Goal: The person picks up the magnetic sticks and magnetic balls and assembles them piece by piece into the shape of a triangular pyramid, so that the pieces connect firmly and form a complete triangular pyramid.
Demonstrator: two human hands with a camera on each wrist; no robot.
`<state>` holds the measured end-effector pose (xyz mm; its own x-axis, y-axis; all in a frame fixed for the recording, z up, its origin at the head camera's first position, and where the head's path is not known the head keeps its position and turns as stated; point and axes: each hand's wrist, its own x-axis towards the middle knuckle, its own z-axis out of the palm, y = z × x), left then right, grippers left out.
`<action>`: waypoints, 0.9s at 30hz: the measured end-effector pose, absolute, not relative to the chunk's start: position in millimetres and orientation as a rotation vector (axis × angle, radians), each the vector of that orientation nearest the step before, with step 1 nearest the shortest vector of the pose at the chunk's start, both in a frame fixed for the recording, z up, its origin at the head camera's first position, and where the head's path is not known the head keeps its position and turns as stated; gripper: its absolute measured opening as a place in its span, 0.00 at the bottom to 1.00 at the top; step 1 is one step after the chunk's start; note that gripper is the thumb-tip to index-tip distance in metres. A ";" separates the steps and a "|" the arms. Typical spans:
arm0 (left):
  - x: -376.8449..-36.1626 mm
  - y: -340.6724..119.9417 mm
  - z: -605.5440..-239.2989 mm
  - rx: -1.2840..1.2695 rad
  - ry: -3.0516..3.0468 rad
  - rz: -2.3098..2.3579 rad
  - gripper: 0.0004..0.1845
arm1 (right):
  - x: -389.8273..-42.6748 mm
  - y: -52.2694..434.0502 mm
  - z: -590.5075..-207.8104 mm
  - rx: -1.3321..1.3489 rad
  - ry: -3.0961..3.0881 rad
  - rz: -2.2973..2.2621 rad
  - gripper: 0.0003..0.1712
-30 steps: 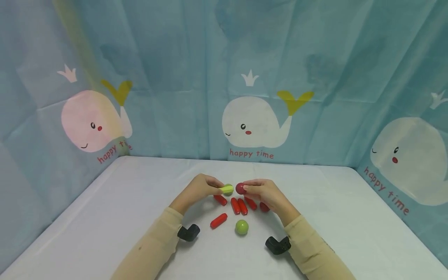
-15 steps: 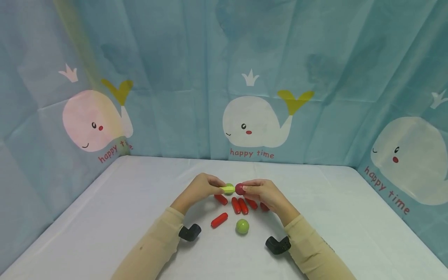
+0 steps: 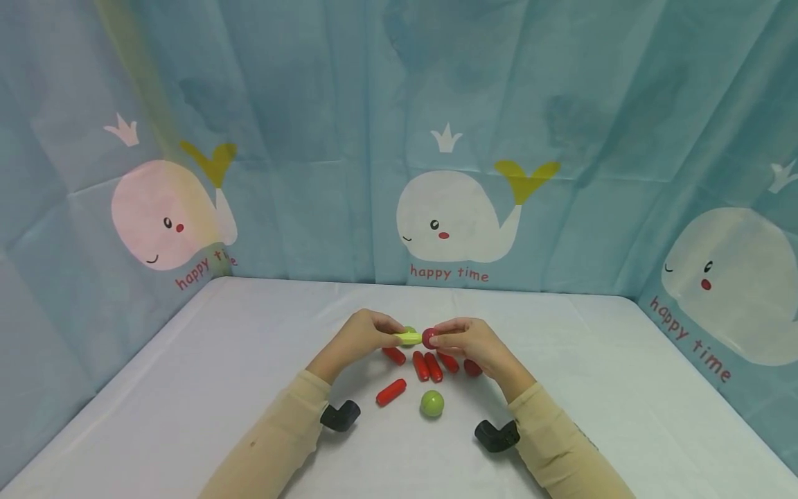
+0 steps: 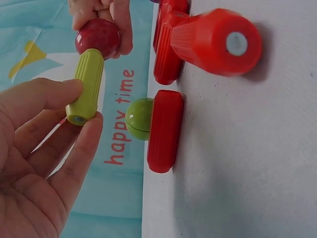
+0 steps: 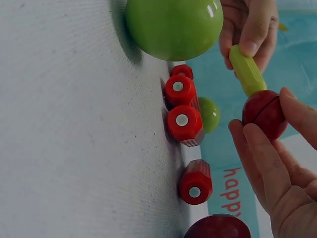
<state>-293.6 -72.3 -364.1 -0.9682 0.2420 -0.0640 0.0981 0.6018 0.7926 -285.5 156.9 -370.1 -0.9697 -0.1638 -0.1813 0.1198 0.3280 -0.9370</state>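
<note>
My left hand (image 3: 393, 334) pinches a lime-green ribbed rod (image 3: 409, 338) by one end, between thumb and fingers (image 4: 74, 89). My right hand (image 3: 438, 339) grips a dark red ball (image 3: 428, 337) with thumb and fingertips (image 5: 257, 139). The rod's free end touches the ball (image 4: 97, 35), both held a little above the white table (image 3: 249, 360). In the right wrist view the rod (image 5: 246, 69) meets the ball (image 5: 265, 113) at its top.
Several red rods (image 3: 427, 366) lie under the hands, one more (image 3: 390, 392) nearer me. A green ball (image 3: 431, 403) sits in front, a second green ball (image 4: 139, 119) behind the rods, and another dark red ball (image 3: 472, 368) by my right wrist. A whale-print curtain (image 3: 449, 215) surrounds the table.
The hands have drawn together: the small gap between the green rod and the dark red ball has closed and they now touch. The pieces on the table have not moved.
</note>
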 end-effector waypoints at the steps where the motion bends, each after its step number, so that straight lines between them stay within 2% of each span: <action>1: -293.0 -72.1 -363.6 0.288 2.661 1.304 0.10 | -285.0 156.8 -370.0 -0.037 2.362 -1.677 0.22; 16: -290.9 -74.0 -364.0 0.288 2.655 1.319 0.09 | -283.1 154.4 -372.5 0.027 2.321 -1.708 0.22; 27: -292.8 -74.6 -362.1 0.295 2.626 1.339 0.10 | -285.5 158.1 -370.3 -0.039 2.213 -1.800 0.23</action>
